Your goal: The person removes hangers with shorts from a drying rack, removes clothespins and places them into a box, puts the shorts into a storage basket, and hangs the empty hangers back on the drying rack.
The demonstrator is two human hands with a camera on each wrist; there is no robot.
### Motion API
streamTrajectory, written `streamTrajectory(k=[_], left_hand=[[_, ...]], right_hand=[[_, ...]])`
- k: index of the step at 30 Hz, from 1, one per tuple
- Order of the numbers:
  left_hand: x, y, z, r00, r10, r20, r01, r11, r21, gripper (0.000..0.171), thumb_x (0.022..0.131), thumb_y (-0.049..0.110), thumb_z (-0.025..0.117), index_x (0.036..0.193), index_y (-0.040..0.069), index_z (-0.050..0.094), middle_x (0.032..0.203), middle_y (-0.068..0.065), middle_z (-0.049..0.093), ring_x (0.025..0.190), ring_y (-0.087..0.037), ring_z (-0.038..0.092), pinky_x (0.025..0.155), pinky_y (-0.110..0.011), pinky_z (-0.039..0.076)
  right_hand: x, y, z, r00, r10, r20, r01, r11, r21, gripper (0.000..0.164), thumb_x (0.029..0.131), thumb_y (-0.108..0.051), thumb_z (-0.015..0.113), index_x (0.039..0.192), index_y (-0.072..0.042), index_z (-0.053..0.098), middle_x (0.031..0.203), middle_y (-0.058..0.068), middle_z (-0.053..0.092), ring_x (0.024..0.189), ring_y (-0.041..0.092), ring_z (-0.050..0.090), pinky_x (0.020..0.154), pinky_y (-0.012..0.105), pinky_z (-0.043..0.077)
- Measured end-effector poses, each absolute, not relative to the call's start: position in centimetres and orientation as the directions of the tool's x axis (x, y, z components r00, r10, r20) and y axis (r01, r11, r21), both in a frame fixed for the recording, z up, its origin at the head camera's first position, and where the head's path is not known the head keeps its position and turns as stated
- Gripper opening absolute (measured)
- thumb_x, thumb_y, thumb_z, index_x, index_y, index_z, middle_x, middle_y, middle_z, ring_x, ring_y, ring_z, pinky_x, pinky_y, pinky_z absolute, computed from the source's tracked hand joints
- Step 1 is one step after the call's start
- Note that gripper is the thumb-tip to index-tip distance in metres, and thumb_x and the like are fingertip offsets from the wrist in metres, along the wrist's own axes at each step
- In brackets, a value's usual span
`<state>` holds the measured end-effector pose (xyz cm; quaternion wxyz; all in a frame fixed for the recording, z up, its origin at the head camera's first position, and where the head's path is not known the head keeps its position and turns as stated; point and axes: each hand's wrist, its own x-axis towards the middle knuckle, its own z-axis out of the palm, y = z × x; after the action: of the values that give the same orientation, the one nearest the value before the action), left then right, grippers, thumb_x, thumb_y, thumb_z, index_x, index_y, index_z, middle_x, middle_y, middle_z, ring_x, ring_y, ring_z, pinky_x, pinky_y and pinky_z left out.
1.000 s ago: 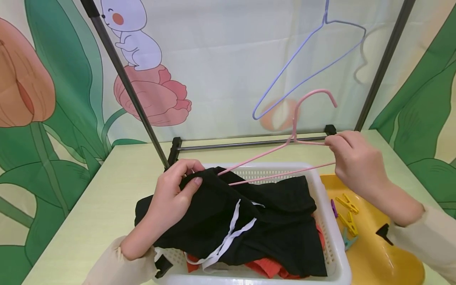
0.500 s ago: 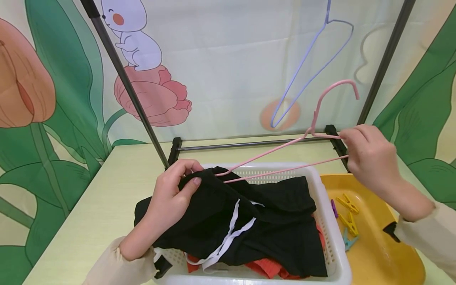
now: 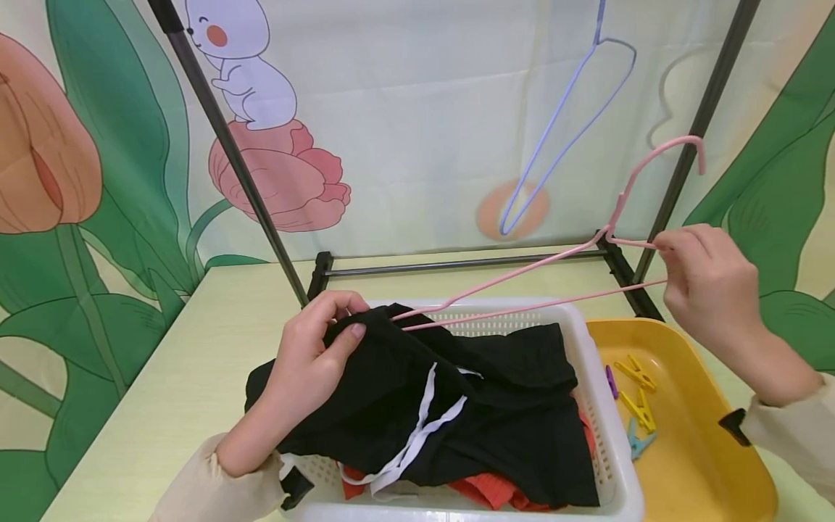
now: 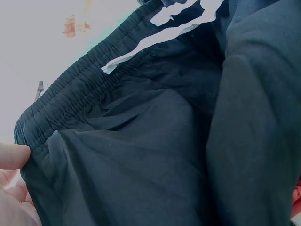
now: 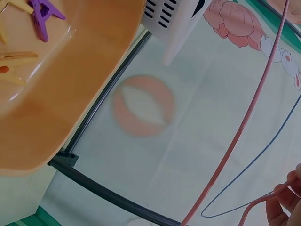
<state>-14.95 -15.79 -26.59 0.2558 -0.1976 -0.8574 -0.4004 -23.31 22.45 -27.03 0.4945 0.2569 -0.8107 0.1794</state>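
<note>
Black drawstring shorts [image 3: 509, 428] with white cords lie bunched over the white basket [image 3: 613, 435]. My left hand [image 3: 313, 355] pinches their gathered waistband at the upper left, thumb on the near side; the left wrist view shows the elastic waistband [image 4: 70, 89] and that thumb at its corner. My right hand [image 3: 711, 290] holds a pink hanger [image 3: 509, 275] by its right shoulder, hook up and pointing right. The hanger's left end runs into the waist opening of the shorts beside my left fingers, where the cloth hides its tip.
Red cloth [image 3: 489, 489] lies under the shorts. Right of the basket, a yellow tray [image 3: 691, 420] holds several clothespins [image 3: 639, 409]. A dark metal rack [image 3: 228, 145] stands around the work, and a blue hanger [image 3: 554, 130] hangs at the back before a printed curtain.
My right hand and the pink hanger have moved right and slightly up, with the hanger's left end still at the waistband. The blue hanger has turned. My left hand has barely moved.
</note>
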Motion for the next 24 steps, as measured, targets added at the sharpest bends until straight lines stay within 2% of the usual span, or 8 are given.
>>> streamTrajectory(k=[11, 18, 24], left_hand=[[-15.1, -16.0, -26.6, -0.79, 0.123, 0.601, 0.539, 0.607, 0.584, 0.018, 0.076, -0.01, 0.058, 0.09, 0.001, 0.057, 0.087, -0.007, 0.059, 0.082, -0.011, 0.045, 0.072, -0.026, 0.04], [-15.1, -16.0, -26.5, -0.796, 0.119, 0.593, 0.53, 0.609, 0.59, 0.018, 0.077, -0.01, 0.058, 0.09, 0.002, 0.057, 0.087, -0.006, 0.059, 0.082, -0.011, 0.045, 0.072, -0.027, 0.041], [-15.1, -16.0, -26.5, -0.79, 0.13, 0.6, 0.545, 0.597, 0.588, 0.018, 0.076, -0.01, 0.058, 0.09, 0.001, 0.057, 0.087, -0.006, 0.059, 0.082, -0.011, 0.045, 0.071, -0.026, 0.041]], right_hand=[[-23.8, 23.8, -27.1, -0.363, -0.186, 0.913, -0.585, 0.808, -0.067, 0.01, 0.079, 0.008, 0.049, 0.085, 0.007, 0.057, 0.078, 0.02, 0.056, 0.076, 0.036, 0.049, 0.062, 0.045, 0.039], [-24.5, 23.8, -26.9, -0.31, -0.152, 0.939, -0.596, 0.8, -0.067, 0.008, 0.083, 0.004, 0.048, 0.085, 0.006, 0.055, 0.076, 0.022, 0.054, 0.075, 0.037, 0.048, 0.063, 0.045, 0.038], [-25.2, 23.8, -26.3, -0.3, -0.11, 0.947, -0.59, 0.802, -0.093, 0.008, 0.085, 0.002, 0.047, 0.086, 0.007, 0.053, 0.077, 0.022, 0.053, 0.075, 0.037, 0.047, 0.063, 0.045, 0.036]])
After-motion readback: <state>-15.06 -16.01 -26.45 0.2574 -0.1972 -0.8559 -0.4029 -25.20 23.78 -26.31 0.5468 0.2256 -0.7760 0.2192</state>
